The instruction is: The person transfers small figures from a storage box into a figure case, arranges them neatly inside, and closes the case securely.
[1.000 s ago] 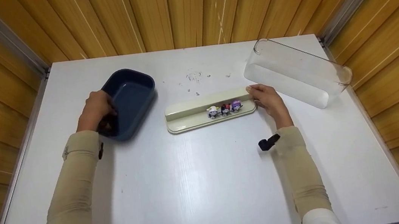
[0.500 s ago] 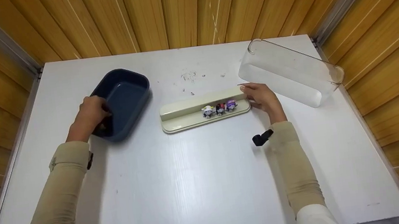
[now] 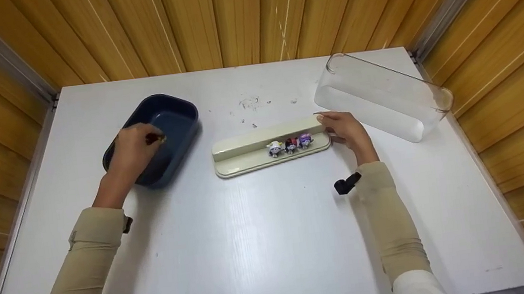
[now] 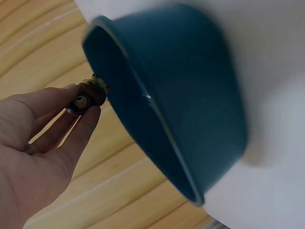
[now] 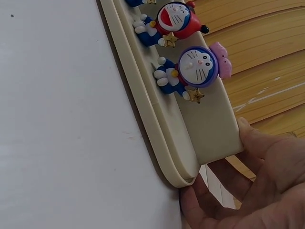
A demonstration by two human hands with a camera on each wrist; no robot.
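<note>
My left hand (image 3: 132, 153) is over the dark blue bin (image 3: 178, 122), pinching a small brown-and-yellow toy figurine (image 4: 90, 97) between thumb and fingertips. In the left wrist view the figurine is right at the bin's rim. My right hand (image 3: 347, 131) grips the right end of a cream stepped stand (image 3: 244, 161) on the table. Three small cartoon figurines stand in a row on its lower step: one with a white hat (image 3: 275, 149), one in red (image 5: 183, 21), and one with a purple hood and pink bow (image 5: 198, 67).
A clear plastic cover (image 3: 380, 95) lies at the back right of the white table (image 3: 254, 248). Small dark marks (image 3: 250, 103) dot the tabletop behind the stand. Wood-patterned walls (image 3: 236, 15) enclose the back and sides.
My left hand has come up out of the bin and moved right, with the brown-and-yellow figurine now showing between its fingers. The right hand keeps its grip on the stand.
</note>
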